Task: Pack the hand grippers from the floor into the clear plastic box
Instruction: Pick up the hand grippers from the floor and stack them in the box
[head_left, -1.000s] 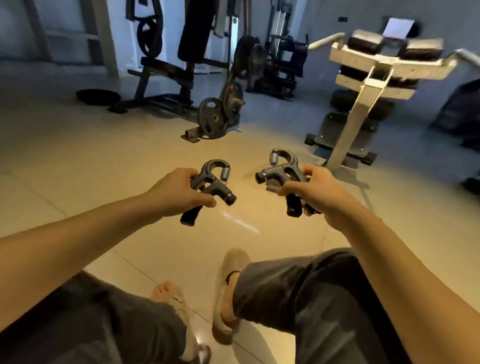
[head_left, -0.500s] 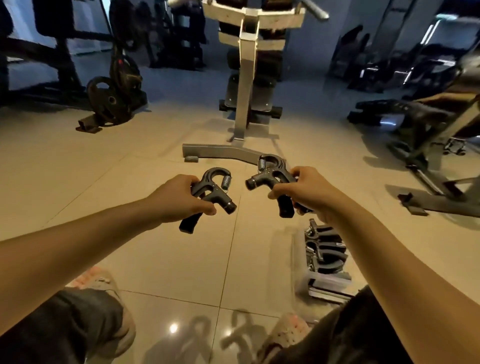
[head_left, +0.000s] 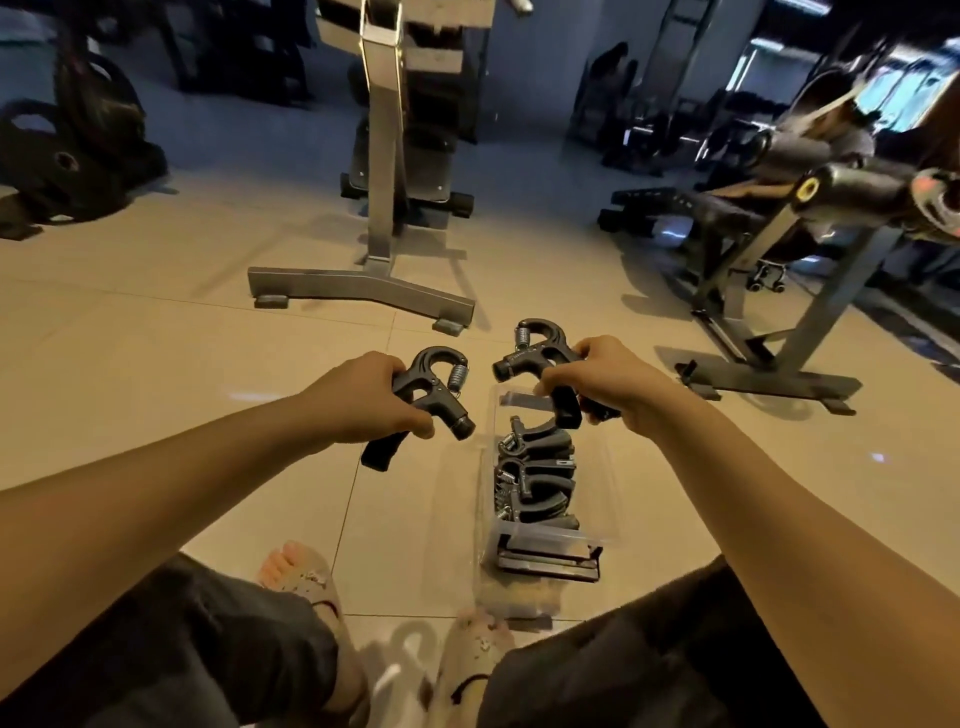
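My left hand (head_left: 358, 400) grips a black hand gripper (head_left: 428, 389) with a steel spring, held above the floor tiles just left of the box. My right hand (head_left: 605, 384) grips a second black hand gripper (head_left: 535, 358), held over the far end of the clear plastic box (head_left: 602, 488). The box stands on the floor between my arms. Several black hand grippers (head_left: 537, 478) lie packed in it in a row. At its near end lies a dark flat part (head_left: 545, 561).
A grey T-shaped machine base (head_left: 363, 286) stands just beyond my hands. A bench frame (head_left: 779, 332) sits on the right, weight plates (head_left: 67, 156) at far left. My two feet in sandals (head_left: 311, 577) rest on the tiles near the box's close end.
The view has swung right and down. Both hands with their grippers now hover by the box; the right one has moved over its far end. The box is fully in sight.
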